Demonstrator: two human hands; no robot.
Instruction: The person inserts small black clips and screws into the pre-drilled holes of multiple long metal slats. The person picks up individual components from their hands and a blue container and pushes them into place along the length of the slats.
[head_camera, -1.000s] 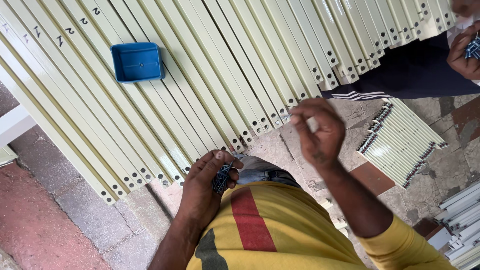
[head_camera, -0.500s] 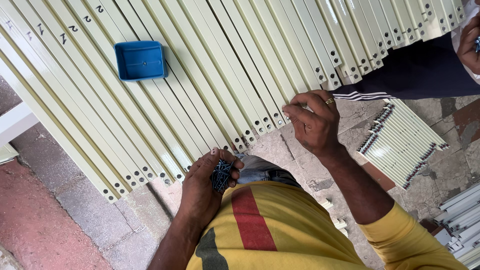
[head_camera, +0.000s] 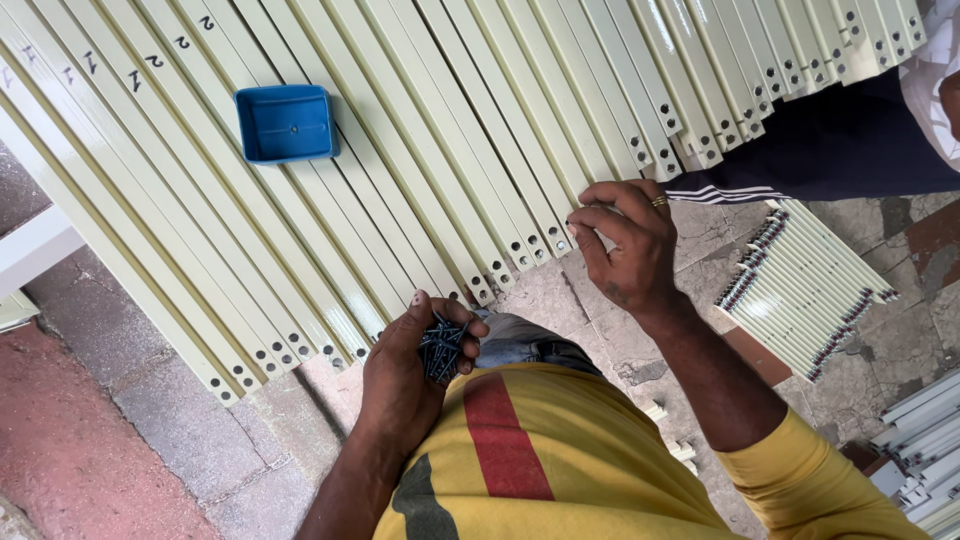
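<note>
I am looking down at a long row of cream bars (head_camera: 420, 170) lying side by side, their drilled ends facing me. My left hand (head_camera: 405, 375) is cupping a bunch of dark screws (head_camera: 440, 347), fingers curled around them, holding them just below the bar ends and above my yellow shirt (head_camera: 560, 460). My right hand (head_camera: 625, 240) is reaching to the end of one bar near the middle of the row, fingertips (head_camera: 580, 215) pinching together right at the holes; I cannot tell whether a screw is sitting between them. A ring (head_camera: 659, 201) is showing on one finger of that hand.

A blue tray (head_camera: 287, 123) is resting on top of the bars, well apart from both hands, toward the left. Handwritten marks are showing on several bars at the upper left. To the right, on the stone floor (head_camera: 890, 330), a smaller bundle (head_camera: 805, 290) of cream bars with dark ends is lying. More pale bars are sticking in at the lower right corner. Another person's dark trouser leg (head_camera: 830, 150) with white stripes is crossing the upper right, just beside the bar ends.
</note>
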